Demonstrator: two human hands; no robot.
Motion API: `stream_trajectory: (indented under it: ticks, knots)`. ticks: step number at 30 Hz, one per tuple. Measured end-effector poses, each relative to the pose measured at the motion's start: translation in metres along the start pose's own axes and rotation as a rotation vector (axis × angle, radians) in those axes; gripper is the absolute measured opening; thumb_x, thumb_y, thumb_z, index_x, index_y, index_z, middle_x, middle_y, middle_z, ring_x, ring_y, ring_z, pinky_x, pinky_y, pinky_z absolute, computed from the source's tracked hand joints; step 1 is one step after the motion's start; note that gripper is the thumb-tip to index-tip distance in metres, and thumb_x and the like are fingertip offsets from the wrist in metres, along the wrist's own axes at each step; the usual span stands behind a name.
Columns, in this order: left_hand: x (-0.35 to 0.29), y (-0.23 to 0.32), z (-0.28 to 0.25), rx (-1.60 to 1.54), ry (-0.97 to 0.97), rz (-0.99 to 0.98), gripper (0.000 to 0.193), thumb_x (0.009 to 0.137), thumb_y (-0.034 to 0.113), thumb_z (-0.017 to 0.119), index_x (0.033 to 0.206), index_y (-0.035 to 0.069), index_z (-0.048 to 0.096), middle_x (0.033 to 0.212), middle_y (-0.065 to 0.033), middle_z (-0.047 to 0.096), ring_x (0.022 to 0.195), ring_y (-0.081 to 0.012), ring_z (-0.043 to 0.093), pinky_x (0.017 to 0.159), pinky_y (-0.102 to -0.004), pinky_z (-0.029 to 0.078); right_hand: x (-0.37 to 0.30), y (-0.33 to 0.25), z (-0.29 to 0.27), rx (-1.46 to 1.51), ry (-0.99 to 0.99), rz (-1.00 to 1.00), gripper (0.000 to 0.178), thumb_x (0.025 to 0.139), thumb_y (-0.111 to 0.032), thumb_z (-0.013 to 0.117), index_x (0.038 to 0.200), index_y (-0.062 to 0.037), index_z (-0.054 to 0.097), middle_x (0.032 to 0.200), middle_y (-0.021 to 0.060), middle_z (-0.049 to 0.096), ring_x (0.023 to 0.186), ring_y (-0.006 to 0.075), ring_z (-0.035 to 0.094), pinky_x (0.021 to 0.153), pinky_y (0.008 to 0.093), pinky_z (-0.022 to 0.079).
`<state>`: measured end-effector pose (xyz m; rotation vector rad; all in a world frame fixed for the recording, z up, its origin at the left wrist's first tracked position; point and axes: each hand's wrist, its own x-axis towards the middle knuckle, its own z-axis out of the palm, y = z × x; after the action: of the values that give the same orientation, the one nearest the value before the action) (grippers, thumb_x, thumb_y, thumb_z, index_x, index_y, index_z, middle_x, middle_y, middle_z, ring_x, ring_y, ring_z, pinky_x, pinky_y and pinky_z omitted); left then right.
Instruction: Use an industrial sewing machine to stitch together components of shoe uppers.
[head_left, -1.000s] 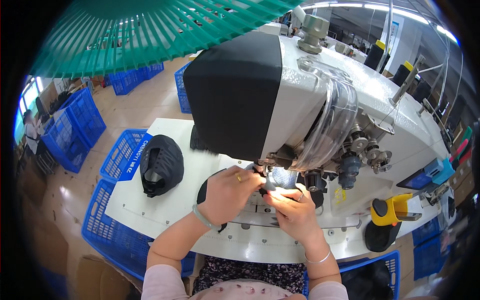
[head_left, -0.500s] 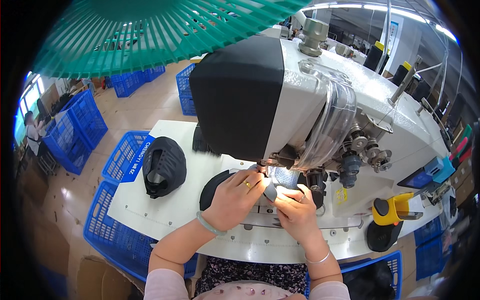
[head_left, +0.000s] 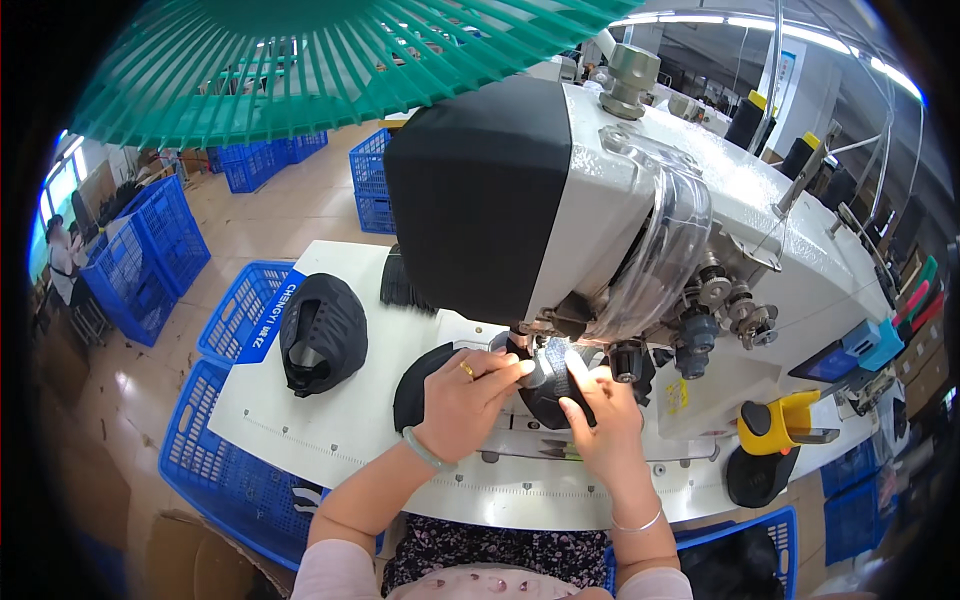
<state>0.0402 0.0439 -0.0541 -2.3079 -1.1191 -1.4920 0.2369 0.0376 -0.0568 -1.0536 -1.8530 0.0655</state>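
Seemingly unfinished, the dark piece (head_left: 545,407) at frame centre is pinched by the left hand (head_left: 462,395), pressed by the right hand (head_left: 610,425), fingers (head_left: 588,384) parted.

A curved black fabric piece (head_left: 546,406) with a brightly lit grey textured panel (head_left: 557,362) lies near the white worktop's (head_left: 262,388) front edge.

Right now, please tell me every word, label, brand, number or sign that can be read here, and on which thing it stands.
Blue basket: white lettering, legible, but I do not copy it.
White table: scale along its near edge, too small to read.
Yellow sticker on the sewing machine: too small to read.
Black piece at right: faint mark, too blurred to read.
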Motion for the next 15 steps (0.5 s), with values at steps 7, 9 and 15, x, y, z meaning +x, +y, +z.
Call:
stream_trajectory:
  ticks: [7, 9, 15]
  knots:
    - [-0.002, 0.006, 0.005, 0.161, 0.072, 0.109, 0.034, 0.064, 0.0, 0.064, 0.097, 0.006, 0.068, 0.098, -0.0047, 0.064, 0.087, -0.0213, 0.065, 0.071, -0.0288, 0.056, 0.011, 0.017, -0.005, 0.072, -0.195, -0.072, 0.049, 0.077, -0.008, 0.073, 0.125, -0.0091, 0.062, 0.069, 0.0109, 0.053, 0.058, 0.0229, 0.05, 0.056, 0.0324, 0.043]
    - [-0.001, 0.007, 0.003, 0.154, 0.062, 0.114, 0.034, 0.064, 0.0, 0.064, 0.097, 0.006, 0.068, 0.099, -0.0049, 0.064, 0.087, -0.0214, 0.065, 0.071, -0.0286, 0.056, 0.009, 0.017, -0.003, 0.077, -0.189, -0.072, 0.05, 0.077, -0.008, 0.074, 0.125, -0.0091, 0.062, 0.068, 0.0106, 0.052, 0.057, 0.0224, 0.049, 0.056, 0.0322, 0.043]
    - [0.002, 0.007, 0.0, 0.163, 0.017, 0.119, 0.032, 0.065, 0.0, 0.064, 0.096, 0.003, 0.067, 0.101, -0.0071, 0.063, 0.088, -0.0229, 0.064, 0.073, -0.0297, 0.056, 0.007, 0.011, -0.002, 0.062, -0.166, -0.058, 0.049, 0.077, -0.007, 0.074, 0.125, -0.0079, 0.062, 0.067, 0.0105, 0.052, 0.056, 0.0216, 0.049, 0.055, 0.0312, 0.043]
